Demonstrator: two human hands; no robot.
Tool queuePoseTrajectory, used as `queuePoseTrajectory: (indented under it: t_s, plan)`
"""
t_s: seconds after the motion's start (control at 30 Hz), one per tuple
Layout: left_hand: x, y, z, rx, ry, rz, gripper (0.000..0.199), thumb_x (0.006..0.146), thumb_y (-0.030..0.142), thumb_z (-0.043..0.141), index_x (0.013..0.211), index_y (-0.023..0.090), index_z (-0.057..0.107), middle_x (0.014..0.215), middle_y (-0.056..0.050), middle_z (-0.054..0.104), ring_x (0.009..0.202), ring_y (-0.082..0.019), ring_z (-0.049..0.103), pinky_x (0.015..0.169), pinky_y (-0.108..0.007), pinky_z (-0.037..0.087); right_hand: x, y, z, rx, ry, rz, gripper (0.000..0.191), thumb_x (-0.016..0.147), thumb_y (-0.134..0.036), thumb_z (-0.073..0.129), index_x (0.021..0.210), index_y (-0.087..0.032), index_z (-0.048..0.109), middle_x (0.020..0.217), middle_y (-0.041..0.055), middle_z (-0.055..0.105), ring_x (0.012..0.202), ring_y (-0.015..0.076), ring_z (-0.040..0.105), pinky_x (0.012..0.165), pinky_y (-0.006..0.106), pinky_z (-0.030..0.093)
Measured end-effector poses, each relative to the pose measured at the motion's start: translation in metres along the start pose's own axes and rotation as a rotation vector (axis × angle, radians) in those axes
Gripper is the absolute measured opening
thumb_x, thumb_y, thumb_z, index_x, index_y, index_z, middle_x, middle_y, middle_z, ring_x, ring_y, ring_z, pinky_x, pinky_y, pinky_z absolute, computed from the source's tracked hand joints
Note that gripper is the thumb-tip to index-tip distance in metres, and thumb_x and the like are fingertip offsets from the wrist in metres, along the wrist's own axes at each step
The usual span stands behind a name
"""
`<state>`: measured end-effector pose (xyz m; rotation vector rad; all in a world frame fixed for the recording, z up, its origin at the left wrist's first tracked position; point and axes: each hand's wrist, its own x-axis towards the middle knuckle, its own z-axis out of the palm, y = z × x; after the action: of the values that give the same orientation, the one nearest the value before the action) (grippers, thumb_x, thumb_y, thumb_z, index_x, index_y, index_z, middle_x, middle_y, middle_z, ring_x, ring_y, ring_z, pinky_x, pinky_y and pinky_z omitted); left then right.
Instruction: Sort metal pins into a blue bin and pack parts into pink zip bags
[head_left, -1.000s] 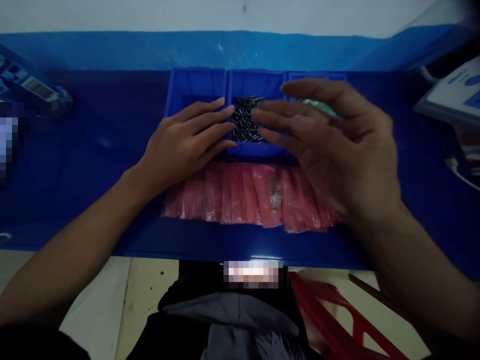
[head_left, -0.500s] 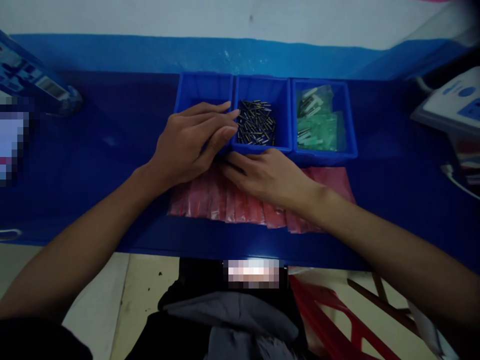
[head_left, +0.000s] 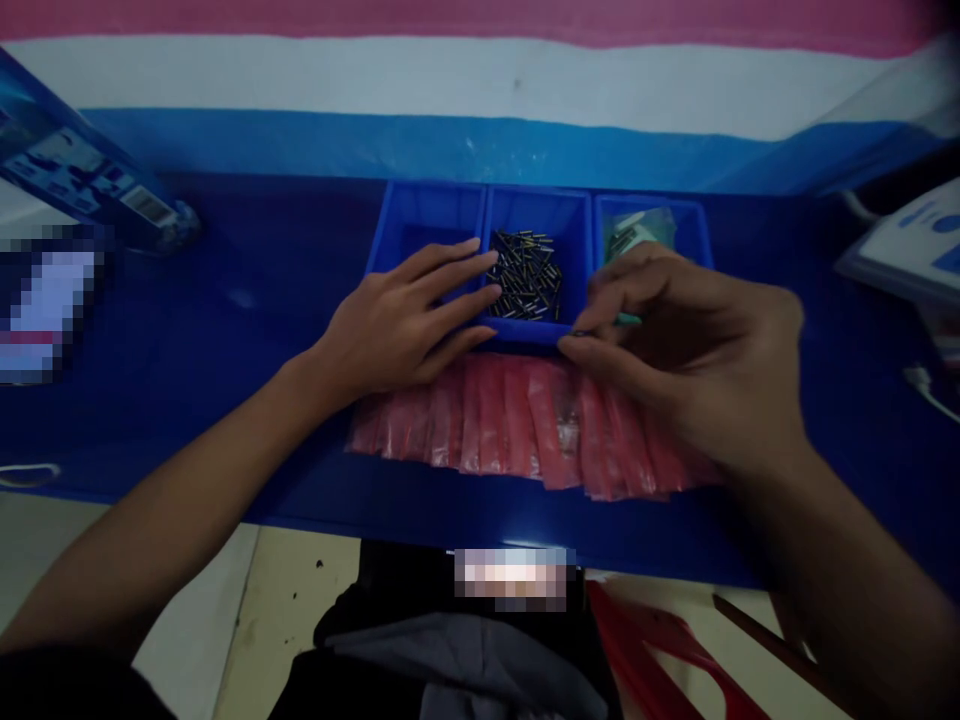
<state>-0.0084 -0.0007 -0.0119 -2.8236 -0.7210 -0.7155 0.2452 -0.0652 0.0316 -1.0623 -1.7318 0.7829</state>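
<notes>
My left hand (head_left: pixel 405 320) lies palm down with fingers spread over the front of the left blue bin (head_left: pixel 431 205), its fingertips reaching the edge of the middle blue bin (head_left: pixel 540 330). Inside that middle bin is a pile of small dark and gold metal pins (head_left: pixel 525 275). My right hand (head_left: pixel 690 340) is raised in front of the right blue bin (head_left: pixel 694 215), thumb and forefinger pinched together. Something tiny and dark shows at the pinch, too small to name. Below the hands lies an overlapping row of pink plastic bags (head_left: pixel 517 425).
Clear and green bags (head_left: pixel 641 225) sit in the right bin, partly hidden by my right hand. A blue box (head_left: pixel 82 170) and a pixelated screen (head_left: pixel 52 300) stand at left. White packages (head_left: pixel 911 225) lie at right. A red chair (head_left: pixel 660 650) is below the table edge.
My right hand has moved from beside my left hand to the right and up, now pinching. The left hand's fingers have spread. The view has tilted up slightly.
</notes>
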Motion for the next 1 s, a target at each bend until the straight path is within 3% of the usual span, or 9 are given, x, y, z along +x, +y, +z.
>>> queuePoseTrajectory:
  t_s: [0.13, 0.23, 0.3, 0.33, 0.47, 0.53, 0.6, 0.77, 1.0]
  plan:
    - [0.000, 0.000, -0.001, 0.020, -0.016, 0.005, 0.041, 0.100, 0.033, 0.059, 0.137, 0.018, 0.057, 0.147, -0.012, 0.058, 0.144, -0.027, 0.051, 0.112, -0.045, 0.056, 0.002, 0.007, -0.005, 0.165, 0.118, 0.086, 0.014, 0.080, -0.016, 0.081, 0.086, -0.022, 0.070, 0.066, -0.0038, 0.064, 0.050, 0.0086, 0.054, 0.048, 0.026, 0.043]
    - [0.001, 0.000, -0.002, 0.033, -0.005, 0.020, 0.040, 0.099, 0.031, 0.060, 0.136, 0.016, 0.058, 0.146, -0.013, 0.059, 0.143, -0.028, 0.052, 0.111, -0.045, 0.057, 0.003, 0.010, -0.002, 0.204, 0.175, 0.109, 0.013, 0.084, -0.013, 0.076, 0.094, -0.020, 0.074, 0.100, 0.0045, 0.076, 0.055, 0.0082, 0.062, 0.048, 0.025, 0.046]
    - [0.001, 0.000, -0.002, 0.045, 0.009, 0.034, 0.040, 0.099, 0.030, 0.062, 0.135, 0.014, 0.059, 0.145, -0.014, 0.060, 0.142, -0.029, 0.053, 0.110, -0.045, 0.058, 0.003, 0.011, -0.001, 0.216, 0.172, 0.106, 0.021, 0.086, -0.013, 0.074, 0.104, -0.022, 0.076, 0.127, 0.0088, 0.071, 0.061, 0.0091, 0.066, 0.044, 0.025, 0.043]
    - [0.000, 0.000, -0.002, 0.050, 0.014, 0.038, 0.040, 0.098, 0.029, 0.063, 0.135, 0.013, 0.059, 0.145, -0.015, 0.060, 0.141, -0.029, 0.054, 0.110, -0.045, 0.058, 0.003, 0.011, 0.000, 0.207, 0.185, 0.090, 0.024, 0.086, -0.014, 0.073, 0.108, -0.024, 0.076, 0.131, 0.0086, 0.069, 0.063, 0.0096, 0.066, 0.043, 0.025, 0.041]
    - [0.000, 0.001, -0.003, 0.070, 0.026, 0.061, 0.036, 0.099, 0.029, 0.063, 0.131, 0.014, 0.061, 0.143, -0.015, 0.061, 0.140, -0.029, 0.055, 0.108, -0.044, 0.060, 0.004, 0.012, -0.008, -0.052, 0.302, -0.058, 0.019, 0.087, -0.014, 0.070, 0.098, -0.027, 0.079, 0.103, 0.0033, 0.076, 0.076, 0.0158, 0.068, 0.059, 0.031, 0.051]
    - [-0.001, 0.001, -0.004, 0.080, 0.055, 0.095, 0.033, 0.097, 0.028, 0.066, 0.127, 0.013, 0.063, 0.140, -0.014, 0.064, 0.138, -0.029, 0.057, 0.106, -0.041, 0.061, 0.006, 0.013, -0.016, -0.274, 0.259, -0.147, 0.018, 0.088, -0.014, 0.067, 0.092, -0.027, 0.078, 0.094, 0.0021, 0.076, 0.083, 0.0184, 0.070, 0.067, 0.035, 0.052]
    - [-0.002, 0.002, -0.006, 0.089, 0.085, 0.126, 0.031, 0.096, 0.028, 0.068, 0.123, 0.013, 0.064, 0.137, -0.014, 0.066, 0.135, -0.029, 0.060, 0.103, -0.039, 0.063, 0.008, 0.016, -0.027, -0.437, 0.139, -0.224, 0.018, 0.090, -0.014, 0.065, 0.095, -0.027, 0.077, 0.096, 0.0020, 0.077, 0.087, 0.0184, 0.072, 0.073, 0.035, 0.054]
    - [-0.003, 0.004, -0.008, 0.101, 0.108, 0.152, 0.030, 0.097, 0.027, 0.067, 0.123, 0.013, 0.064, 0.136, -0.014, 0.067, 0.135, -0.028, 0.060, 0.101, -0.038, 0.064, 0.002, 0.027, -0.038, -0.653, -0.248, -0.290, 0.024, 0.094, -0.028, 0.069, 0.116, -0.022, 0.073, 0.125, 0.0097, 0.068, 0.103, 0.0210, 0.070, 0.090, 0.039, 0.060]
    - [0.000, 0.008, -0.004, 0.122, 0.154, 0.157, 0.031, 0.093, 0.025, 0.072, 0.121, 0.013, 0.066, 0.131, -0.013, 0.070, 0.129, -0.029, 0.065, 0.098, -0.039, 0.066, -0.021, 0.041, -0.028, -0.652, -0.143, -0.362, 0.017, 0.094, -0.021, 0.066, 0.109, -0.020, 0.074, 0.117, 0.0101, 0.066, 0.088, 0.0156, 0.066, 0.076, 0.032, 0.059]
